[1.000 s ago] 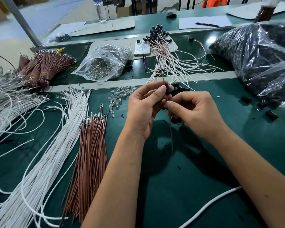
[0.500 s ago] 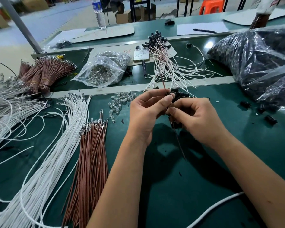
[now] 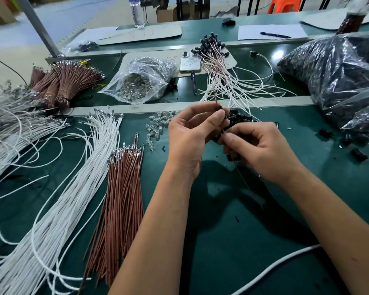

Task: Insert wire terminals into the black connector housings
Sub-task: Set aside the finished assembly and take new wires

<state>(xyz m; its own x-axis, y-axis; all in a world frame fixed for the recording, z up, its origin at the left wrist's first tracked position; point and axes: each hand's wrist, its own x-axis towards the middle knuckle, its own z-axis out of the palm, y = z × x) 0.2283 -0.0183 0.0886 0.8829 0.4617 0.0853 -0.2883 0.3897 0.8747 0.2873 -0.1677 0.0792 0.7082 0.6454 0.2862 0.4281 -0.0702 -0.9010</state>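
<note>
A thin brown wire (image 3: 242,177) was pinched between the curled thumb and forefinger of the left hand (image 3: 191,137) near its upper end, and lower down by the curled fingers of the right hand (image 3: 262,150), its free length trailing down toward the green table (image 3: 232,241). A small heap of black connector housings (image 3: 240,119) lay on the table just behind the two hands, partly hidden by them; whether a housing was held in either hand could not be told. Loose brown wires (image 3: 120,201) and white wires (image 3: 58,209) were laid out to the left, with a clear bag of terminals (image 3: 141,81) and finished assemblies (image 3: 219,67) farther back.
</note>
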